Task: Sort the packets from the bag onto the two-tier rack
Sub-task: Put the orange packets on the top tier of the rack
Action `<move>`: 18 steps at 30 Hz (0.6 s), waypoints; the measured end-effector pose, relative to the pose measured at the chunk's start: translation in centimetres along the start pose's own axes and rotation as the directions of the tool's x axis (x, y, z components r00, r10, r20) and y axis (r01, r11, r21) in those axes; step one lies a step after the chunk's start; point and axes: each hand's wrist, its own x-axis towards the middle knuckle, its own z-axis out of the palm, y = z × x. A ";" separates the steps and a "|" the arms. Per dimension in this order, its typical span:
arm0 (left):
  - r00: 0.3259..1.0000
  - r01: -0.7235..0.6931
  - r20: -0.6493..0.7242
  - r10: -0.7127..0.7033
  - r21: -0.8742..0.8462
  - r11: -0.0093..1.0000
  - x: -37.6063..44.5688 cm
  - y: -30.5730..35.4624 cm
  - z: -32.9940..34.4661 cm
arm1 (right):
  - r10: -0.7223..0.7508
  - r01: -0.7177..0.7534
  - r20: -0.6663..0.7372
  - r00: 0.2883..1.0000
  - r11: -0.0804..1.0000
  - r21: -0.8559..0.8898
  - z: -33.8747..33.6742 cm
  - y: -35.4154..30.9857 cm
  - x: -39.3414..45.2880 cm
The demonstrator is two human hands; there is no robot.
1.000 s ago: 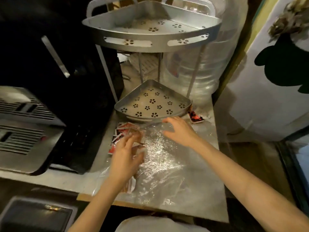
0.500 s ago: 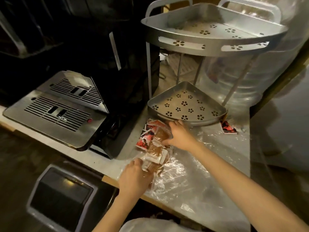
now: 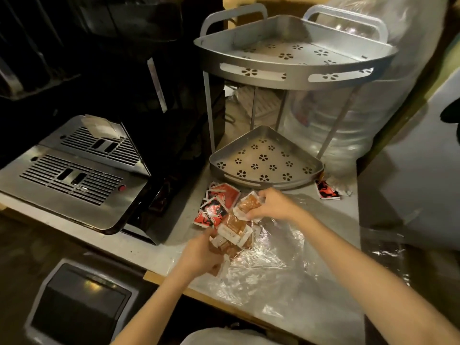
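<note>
Both rack (image 3: 293, 78) tiers hold nothing. The right hand (image 3: 275, 204) pinches a brown packet (image 3: 249, 203); the left hand (image 3: 202, 255) seemingly grips brown packets (image 3: 234, 236) on the clear bag (image 3: 273, 265).

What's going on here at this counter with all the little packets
A person is sorting sauce packets on the counter. The right hand pinches one brown packet, while the left hand grips the pile of brown packets on the clear plastic bag. Red packets lie beside them. Both tiers of the metal rack hold nothing yet.
</note>
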 end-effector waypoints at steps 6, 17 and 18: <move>0.969 0.028 0.238 0.065 -0.370 0.929 1.3 1.7 -4.3 | 0.045 -0.064 0.067 0.997 0.945 0.321 -3.3 1.4 -2.1; 0.912 0.318 0.393 0.113 -0.856 0.408 3.2 3.7 -2.4 | 0.161 -0.232 0.174 0.971 0.485 0.843 -2.7 5.8 -4.4; 0.908 0.327 0.407 0.101 -0.837 0.439 3.2 4.2 -2.4 | 0.136 -0.222 0.180 0.974 0.447 0.866 -2.7 5.7 -4.9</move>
